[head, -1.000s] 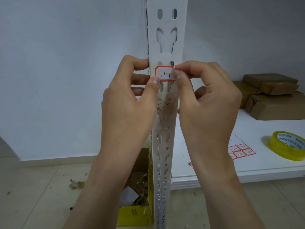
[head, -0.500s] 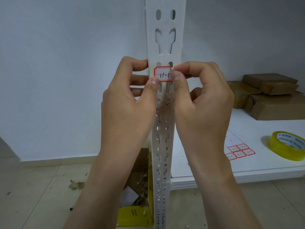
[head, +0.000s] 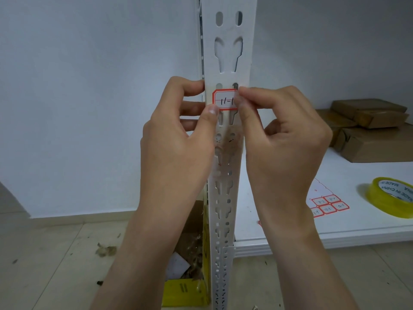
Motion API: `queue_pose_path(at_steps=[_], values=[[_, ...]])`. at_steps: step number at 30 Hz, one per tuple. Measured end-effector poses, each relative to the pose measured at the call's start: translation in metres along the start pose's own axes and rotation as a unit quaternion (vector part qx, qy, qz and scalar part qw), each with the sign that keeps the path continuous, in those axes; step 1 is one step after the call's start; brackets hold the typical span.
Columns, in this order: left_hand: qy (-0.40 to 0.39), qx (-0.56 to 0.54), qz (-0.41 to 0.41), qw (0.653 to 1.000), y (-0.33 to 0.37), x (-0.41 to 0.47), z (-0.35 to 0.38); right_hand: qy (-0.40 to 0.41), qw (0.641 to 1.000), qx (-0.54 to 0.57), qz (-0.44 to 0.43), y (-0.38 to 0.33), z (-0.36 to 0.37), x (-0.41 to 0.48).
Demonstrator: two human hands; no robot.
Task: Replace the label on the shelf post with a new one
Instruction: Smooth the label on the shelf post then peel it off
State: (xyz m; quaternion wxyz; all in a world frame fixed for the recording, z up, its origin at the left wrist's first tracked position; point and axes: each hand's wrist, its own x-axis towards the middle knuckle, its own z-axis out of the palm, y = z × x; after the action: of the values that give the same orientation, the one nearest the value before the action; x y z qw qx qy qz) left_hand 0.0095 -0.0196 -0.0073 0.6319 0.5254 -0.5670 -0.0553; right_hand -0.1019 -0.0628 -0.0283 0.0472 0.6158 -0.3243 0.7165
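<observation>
1. Far left it's just bare wall and floor, with a yellow cardboard box (head: pixel 185 289) of scraps tucked at the foot of the post.
2. Left hand (head: pixel 176 148): fingers curl round the post's left edge, thumb tip pressing the label's lower-left corner flat. So that grip is clamped on the post, not pinching the sticker itself.
3. Middle: the white slotted shelf post (head: pixel 225 198), and the new red-bordered label (head: pixel 224 100) reading "11-1" sits on its face over a pair of slots. Patchy residue just below it.
4. Right hand (head: pixel 283 148): thumb and forefinger pinch the label's right edge. It's thin paper, weightless, floppy, probably tears or creases easily, so I'd hold edges only and smooth outward.
5. Right: shelf board (head: pixel 335 233) with a label sheet (head: pixel 324 204), a yellow tape roll (head: pixel 393 198) and brown parcels (head: pixel 368 128).
</observation>
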Motion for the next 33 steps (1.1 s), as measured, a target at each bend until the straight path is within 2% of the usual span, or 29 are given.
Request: queue_pose_path(at_steps=[15, 33], values=[[0.005, -0.001, 0.001, 1.000, 0.0011, 0.0003, 0.0004, -0.013, 0.999, -0.001, 0.035, -0.0049, 0.0035, -0.0017], [0.003, -0.001, 0.003, 1.000, 0.0017, -0.0003, 0.0009, -0.031, 0.999, 0.000, 0.038, -0.0063, 0.0032, -0.0028]])
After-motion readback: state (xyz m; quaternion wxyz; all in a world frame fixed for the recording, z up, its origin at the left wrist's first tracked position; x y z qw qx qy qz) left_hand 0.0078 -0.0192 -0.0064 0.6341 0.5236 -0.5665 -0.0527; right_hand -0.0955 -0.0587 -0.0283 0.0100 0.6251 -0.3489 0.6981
